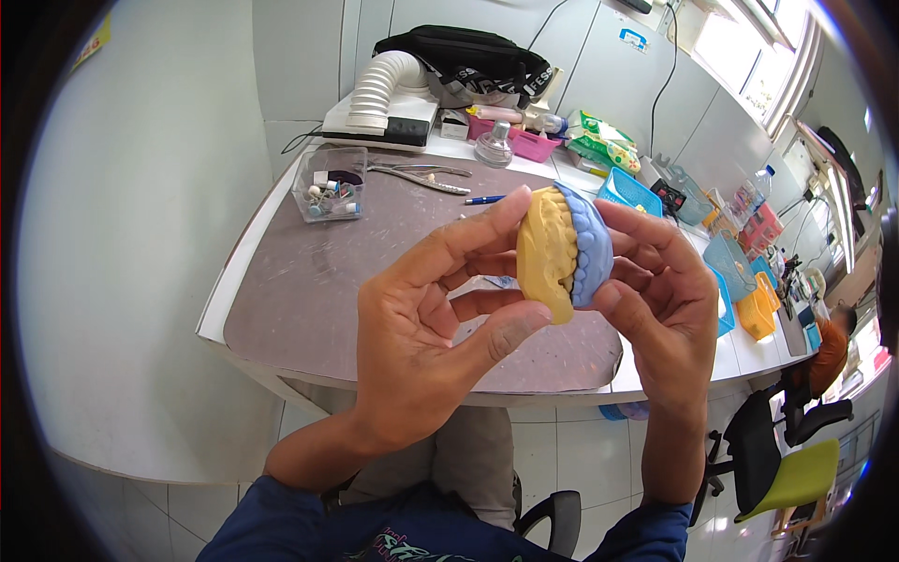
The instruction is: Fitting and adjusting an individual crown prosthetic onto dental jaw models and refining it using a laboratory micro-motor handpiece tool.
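Bright; window (740, 51) glaring upper right; edges bent, corners black.

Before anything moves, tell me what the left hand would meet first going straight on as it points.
First, the yellow dental cast, which the left hand already holds; beyond it, probably the blue cast, though depth is unclear.

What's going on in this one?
A person seated at a workbench holds a pair of dental casts up over its brown mat. The left hand grips the yellow dental cast and the right hand the blue dental cast, with their rows of teeth set against each other. Beyond the hands, pliers lie beside a clear box of small parts.
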